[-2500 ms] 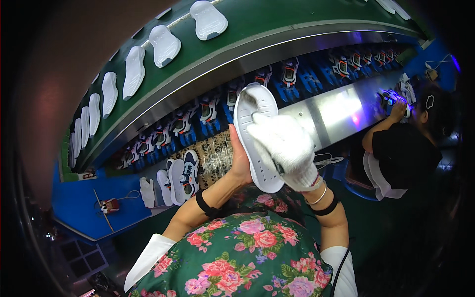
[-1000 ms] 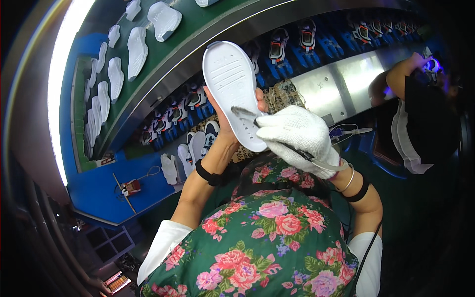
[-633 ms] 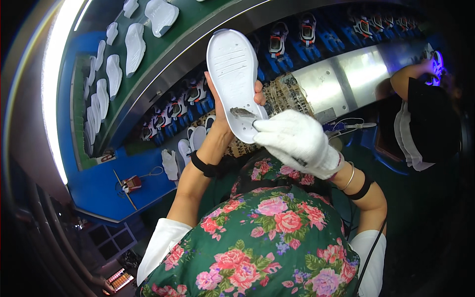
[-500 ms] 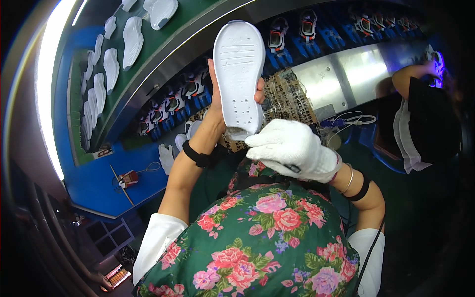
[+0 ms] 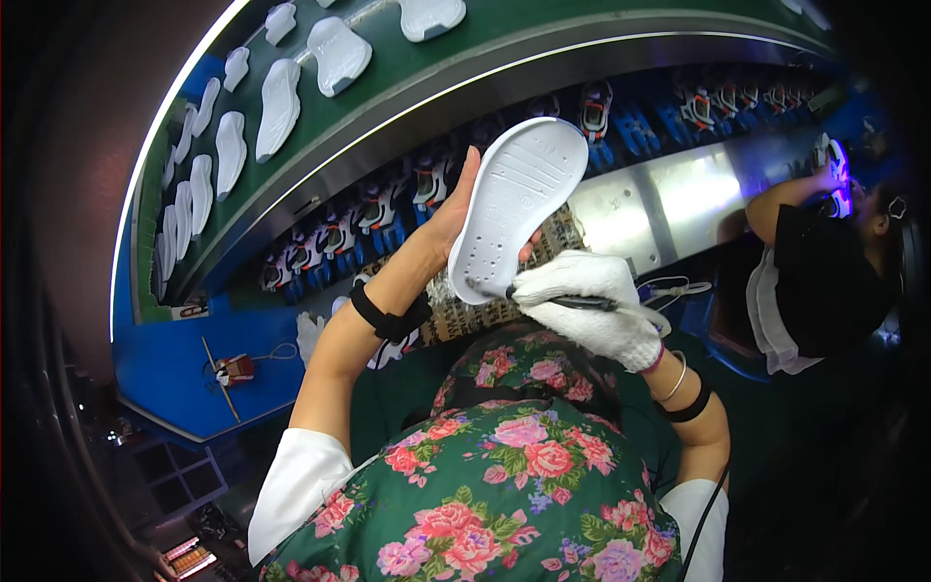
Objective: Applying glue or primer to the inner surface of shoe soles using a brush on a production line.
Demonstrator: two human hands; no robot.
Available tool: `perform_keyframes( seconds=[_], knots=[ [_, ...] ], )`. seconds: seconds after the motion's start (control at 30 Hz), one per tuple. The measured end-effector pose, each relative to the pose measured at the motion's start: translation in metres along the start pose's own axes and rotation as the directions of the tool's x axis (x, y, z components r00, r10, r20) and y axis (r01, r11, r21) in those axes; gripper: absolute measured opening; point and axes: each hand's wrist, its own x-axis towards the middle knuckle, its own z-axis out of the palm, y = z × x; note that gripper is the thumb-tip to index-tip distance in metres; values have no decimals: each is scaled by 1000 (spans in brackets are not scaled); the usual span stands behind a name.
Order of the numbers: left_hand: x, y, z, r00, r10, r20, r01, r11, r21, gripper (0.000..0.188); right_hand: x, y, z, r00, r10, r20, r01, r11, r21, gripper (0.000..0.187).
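My bare left hand (image 5: 453,215) grips a white shoe sole (image 5: 514,199) from underneath, thumb along its left edge and fingertips showing at the right edge. The sole's wide end tilts up to the right; its grooved, small-holed inner face is toward me. In a white knit glove, my right hand (image 5: 582,299) is closed round a dark-handled brush (image 5: 587,304). The brush's small tip touches the inside of the sole's narrow end, nearest me. The palm side of the glove is hidden.
Several white soles (image 5: 281,109) lie on a green conveyor belt (image 5: 388,78) above. Shoe uppers on blue supports (image 5: 378,209) line the rack below it. A blue table (image 5: 165,373) stands at left, a metal panel (image 5: 630,209) at right. Another person (image 5: 824,262) sits at far right holding a shoe.
The sole has tipped to the right and come lower in the picture. My gloved hand has turned, so the brush shows against the sole's narrow end. The whole view has shifted slightly.
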Motion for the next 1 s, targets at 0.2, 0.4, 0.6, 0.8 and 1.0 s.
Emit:
perform_keyframes(
  seconds=[0.2, 0.4, 0.6, 0.8, 1.0],
  knots=[
    [72, 73, 42, 793, 605, -71, -609, 792, -47, 70, 3, 2, -37, 806, 516, -290, -78, 577, 813, 19],
    [81, 99, 42, 620, 776, -115, -785, 614, -88, 53, 38, 0, -51, 792, 513, -332, 144, 371, 918, 21],
    [24, 15, 57, 932, 359, -54, -330, 773, -543, 77, 42, 4, -51, 805, 451, -386, 148, 477, 866, 22],
    [8, -53, 56, 951, 292, -97, -293, 762, -577, 79, 30, -11, -42, 840, 228, -492, -70, 945, 319, 21],
    [3, -77, 61, 967, 255, -21, -207, 729, -653, 76, 29, -18, -42, 899, -115, -422, 40, 983, -181, 23]
  ],
)
